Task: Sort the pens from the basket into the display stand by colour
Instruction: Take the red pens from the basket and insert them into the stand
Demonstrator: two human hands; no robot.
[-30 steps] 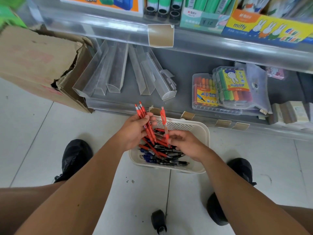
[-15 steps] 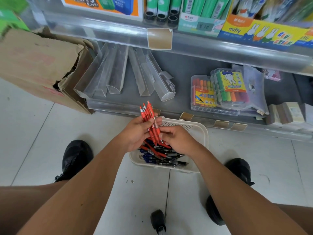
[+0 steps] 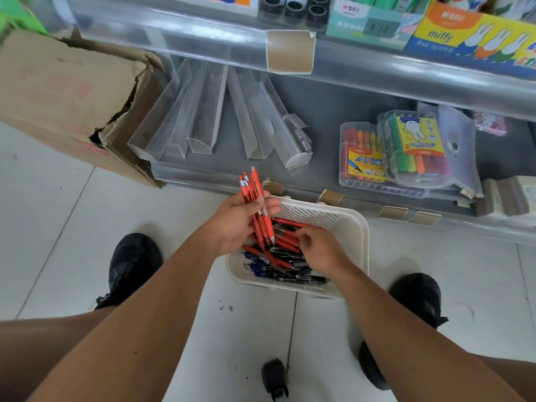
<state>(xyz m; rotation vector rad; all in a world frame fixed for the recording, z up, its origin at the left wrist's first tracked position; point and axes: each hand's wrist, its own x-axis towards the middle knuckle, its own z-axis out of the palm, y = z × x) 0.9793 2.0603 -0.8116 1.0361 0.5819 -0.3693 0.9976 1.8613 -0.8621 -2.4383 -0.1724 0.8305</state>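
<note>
Red pens stand bunched in the left hand, whose fingers and thumb curl round their barrels; the clicker ends point up and away toward the shelf, the tips down toward the basket. The left hand hovers over the near-left corner of the white basket, which sits on the tiled floor just in front of the bottom shelf.

The right hand is down inside the basket with its fingers curled onto the heap of loose pens; it appears to pinch one red pen there, though the fingertips are hidden behind the knuckles, so the exact hold cannot be told. The heap mixes red, blue and black pens lying crosswise on one another.

On the bottom shelf, behind the basket and to the left, several clear plastic display channels lie tilted and fanned out, leaning against each other. To the right on the same shelf lie clear cases of coloured markers, one overlapping the other. A torn cardboard box stands on the floor at the left, touching the shelf's end. Black shoes flank the basket on both sides.
</note>
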